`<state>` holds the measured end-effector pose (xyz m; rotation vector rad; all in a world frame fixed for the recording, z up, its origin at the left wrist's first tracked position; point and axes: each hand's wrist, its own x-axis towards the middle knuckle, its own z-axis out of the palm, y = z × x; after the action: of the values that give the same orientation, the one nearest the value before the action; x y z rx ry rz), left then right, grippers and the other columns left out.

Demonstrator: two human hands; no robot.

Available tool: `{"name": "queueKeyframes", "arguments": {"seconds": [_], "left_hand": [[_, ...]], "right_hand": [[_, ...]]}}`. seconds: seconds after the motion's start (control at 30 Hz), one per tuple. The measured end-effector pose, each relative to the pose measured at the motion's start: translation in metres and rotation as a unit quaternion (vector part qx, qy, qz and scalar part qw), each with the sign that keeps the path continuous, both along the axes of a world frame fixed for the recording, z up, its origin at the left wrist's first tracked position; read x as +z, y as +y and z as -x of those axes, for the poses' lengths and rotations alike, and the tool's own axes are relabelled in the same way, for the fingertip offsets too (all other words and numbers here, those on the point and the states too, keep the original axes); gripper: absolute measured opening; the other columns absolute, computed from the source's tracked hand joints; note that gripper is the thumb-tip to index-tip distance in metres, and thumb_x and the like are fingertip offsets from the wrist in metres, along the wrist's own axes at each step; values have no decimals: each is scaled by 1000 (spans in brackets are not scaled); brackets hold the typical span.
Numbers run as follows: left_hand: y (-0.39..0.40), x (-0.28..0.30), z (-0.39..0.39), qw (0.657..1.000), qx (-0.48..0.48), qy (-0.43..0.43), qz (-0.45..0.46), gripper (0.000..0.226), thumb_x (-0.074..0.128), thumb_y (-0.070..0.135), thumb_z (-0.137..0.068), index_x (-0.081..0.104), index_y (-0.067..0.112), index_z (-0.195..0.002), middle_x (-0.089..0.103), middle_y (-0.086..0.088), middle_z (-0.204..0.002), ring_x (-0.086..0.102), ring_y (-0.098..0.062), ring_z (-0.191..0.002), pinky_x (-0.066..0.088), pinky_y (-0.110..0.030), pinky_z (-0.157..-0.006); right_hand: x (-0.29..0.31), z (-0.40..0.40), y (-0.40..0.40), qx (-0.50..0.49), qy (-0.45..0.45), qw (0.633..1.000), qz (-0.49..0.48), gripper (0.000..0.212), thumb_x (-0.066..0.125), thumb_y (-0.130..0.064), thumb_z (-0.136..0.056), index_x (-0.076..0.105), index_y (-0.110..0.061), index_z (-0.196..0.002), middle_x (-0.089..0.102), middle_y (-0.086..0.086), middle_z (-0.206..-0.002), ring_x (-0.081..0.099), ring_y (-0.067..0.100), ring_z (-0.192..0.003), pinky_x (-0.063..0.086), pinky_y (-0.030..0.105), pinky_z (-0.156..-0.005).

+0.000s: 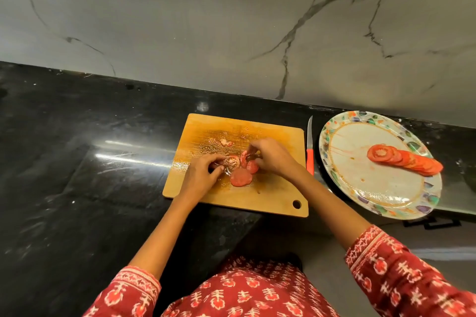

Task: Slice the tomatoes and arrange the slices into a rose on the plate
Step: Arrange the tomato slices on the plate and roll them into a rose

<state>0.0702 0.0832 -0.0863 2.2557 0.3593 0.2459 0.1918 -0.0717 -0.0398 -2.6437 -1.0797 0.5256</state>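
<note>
At the centre of the frame, on the cutting board (270, 195), loose tomato slices (241, 177) are being gathered. An end piece (231, 161) is pinched by the left hand (201, 175), and a slice is pinched by the right hand (270, 156). At the right, a row of overlapped slices (404, 159) is laid on the plate (381, 203). The knife (309, 147) is put aside between them. Probably the gathered slices must next be carried to the plate and added gently.

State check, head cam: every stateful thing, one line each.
left hand: pinching a tomato slice on the board
right hand: pinching slices
loose slices: flat on the cutting board
cutting board: wet with juice and seeds
knife: idle, between board and plate
plate: holds an overlapping slice row, no rose yet
</note>
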Motion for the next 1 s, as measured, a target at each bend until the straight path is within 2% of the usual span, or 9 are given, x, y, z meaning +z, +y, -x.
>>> {"name": "queueKeyframes", "arguments": {"seconds": [0.07,0.2,0.3,0.4,0.5,0.57,0.77,0.87,1.0], "left_hand": [[0,0,2,1000,4,-5,1,30,68,4,-79,68,13,-108,68,-3,-98,60,-10,-87,51,-27,-82],[1,-2,6,1000,7,-15,-3,29,68,5,-79,68,15,-106,69,-3,-96,61,-13,-87,51,-30,-81],[2,-1,8,1000,13,-17,6,27,68,6,-80,69,14,-105,69,-3,-96,62,-14,-87,52,-30,-80],[4,0,8,1000,12,-16,14,25,69,11,-80,69,15,-104,69,0,-93,63,-10,-85,53,-29,-78],[-1,9,6,997,-13,-23,70,29,74,15,-76,68,16,-105,68,4,-88,62,4,-78,50,-12,-72],[-6,15,4,994,-47,-30,97,35,75,14,-74,65,22,-106,67,8,-87,61,8,-80,47,-7,-72],[-7,14,4,993,-44,-35,103,18,71,11,-78,68,25,-89,68,10,-80,63,-7,-76,49,-17,-70],[-3,11,7,995,-13,-18,92,9,69,11,-80,67,19,-82,66,5,-77,60,-8,-72,47,-20,-69],[6,7,13,994,46,1,102,8,66,7,-82,65,16,-83,64,0,-80,60,-10,-75,53,-24,-64]], "right_hand": [[1,10,5,20,14,1000,-8,25,66,-15,-85,61,-15,-110,64,1,-106,60,14,-96,49,22,-75],[-2,27,15,86,18,994,62,32,68,-18,-83,58,-16,-114,62,1,-107,58,15,-97,54,31,-81],[-2,28,14,81,34,995,55,27,68,-15,-83,61,-16,-110,62,2,-103,55,12,-88,49,26,-71],[5,22,6,54,79,995,1,16,66,-15,-85,65,-13,-101,63,1,-99,53,9,-85,41,17,-66],[16,14,1,13,112,991,-68,12,65,-11,-85,67,-10,-98,60,-2,-93,53,8,-84,38,11,-62],[23,11,3,2,139,985,-98,11,65,-10,-85,68,-9,-96,60,-1,-92,54,7,-83,40,12,-63],[26,18,10,-6,215,965,-152,9,64,-10,-86,67,-6,-94,65,5,-91,60,10,-80,50,17,-67],[17,23,9,-50,136,978,-151,8,64,-14,-87,66,-9,-94,64,3,-90,60,14,-85,51,24,-72],[1,30,-2,-75,33,996,-47,14,67,-24,-85,64,-15,-96,64,-1,-92,57,10,-84,47,24,-69]]}}
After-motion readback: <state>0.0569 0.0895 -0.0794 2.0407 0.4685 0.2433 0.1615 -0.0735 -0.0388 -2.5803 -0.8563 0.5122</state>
